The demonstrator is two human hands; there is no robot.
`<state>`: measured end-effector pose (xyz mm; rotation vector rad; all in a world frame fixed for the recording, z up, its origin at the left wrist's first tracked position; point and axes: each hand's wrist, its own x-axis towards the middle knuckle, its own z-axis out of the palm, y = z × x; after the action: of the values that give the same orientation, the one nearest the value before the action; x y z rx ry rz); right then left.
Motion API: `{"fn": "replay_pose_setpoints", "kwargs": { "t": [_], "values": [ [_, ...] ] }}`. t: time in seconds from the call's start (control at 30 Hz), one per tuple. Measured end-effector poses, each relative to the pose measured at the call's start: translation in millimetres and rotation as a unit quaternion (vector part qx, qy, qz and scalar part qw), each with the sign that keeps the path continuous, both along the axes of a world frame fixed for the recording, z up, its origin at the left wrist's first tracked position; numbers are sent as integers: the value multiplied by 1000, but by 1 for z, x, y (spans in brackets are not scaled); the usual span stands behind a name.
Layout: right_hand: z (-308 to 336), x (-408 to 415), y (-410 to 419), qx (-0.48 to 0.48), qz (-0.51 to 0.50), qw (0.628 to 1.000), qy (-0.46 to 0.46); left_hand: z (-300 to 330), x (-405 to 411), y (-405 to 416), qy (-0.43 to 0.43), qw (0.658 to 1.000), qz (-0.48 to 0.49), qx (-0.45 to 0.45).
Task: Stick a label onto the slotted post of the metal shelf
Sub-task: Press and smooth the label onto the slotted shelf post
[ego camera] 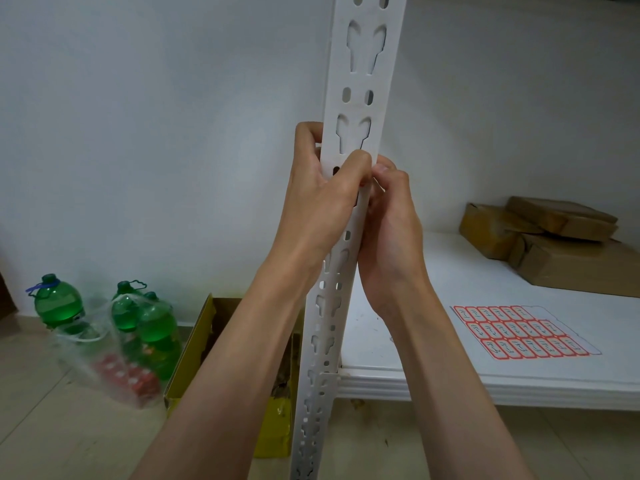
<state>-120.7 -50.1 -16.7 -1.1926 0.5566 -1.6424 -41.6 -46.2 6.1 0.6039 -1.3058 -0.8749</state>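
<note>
A white slotted metal post (pixel 360 81) rises through the middle of the view. My left hand (pixel 322 199) wraps around it from the left, fingers curled behind the post and thumb across its front face. My right hand (pixel 388 216) is against the post's right edge, its fingertips meeting my left thumb. A sliver of red label edge (pixel 362 184) shows between the fingertips; the rest of the label is hidden. A sheet of red-bordered labels (pixel 523 332) lies on the white shelf board (pixel 450 278) to the right.
Brown cardboard parcels (pixel 561 240) are stacked at the back right of the shelf. On the tiled floor at left stand green bottles (pixel 138 323) in a clear plastic bag with red cans. An open yellow cardboard box (pixel 214 337) sits beside the post's foot.
</note>
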Motion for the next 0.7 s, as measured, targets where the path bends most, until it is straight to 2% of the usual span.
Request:
{"fn": "replay_pose_setpoints", "kwargs": {
  "t": [0.33,0.7],
  "values": [
    [-1,0,0,1,-15,1000,13,-3,3,-2,-20,1000,-5,7],
    [-2,0,-1,11,-10,1000,0,0,3,2,0,999,-29,25]
  ]
}}
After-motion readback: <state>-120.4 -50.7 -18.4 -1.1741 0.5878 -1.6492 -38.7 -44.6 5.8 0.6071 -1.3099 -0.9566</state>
